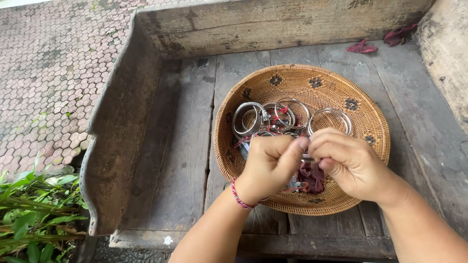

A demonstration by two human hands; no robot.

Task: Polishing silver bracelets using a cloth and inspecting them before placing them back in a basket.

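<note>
A round woven basket [363, 104] lies on a weathered wooden bench. Several silver bangles [292, 113] with red string tags lie in its far half. Both my hands hover over the basket's near side. My left hand [270, 165], with a red-and-white cord at the wrist, and my right hand [348, 163] pinch a small silver piece [307, 158] between thumbs and fingertips. A dark red cloth [312, 176] hangs below the hands, and I cannot tell which hand holds it.
The wooden bench [180, 146] has a raised back board [273, 24] and a curved left arm [117, 126]. Red petals [361, 47] lie at the back right. Hexagonal paving [44, 73] and green plants [34, 214] are to the left.
</note>
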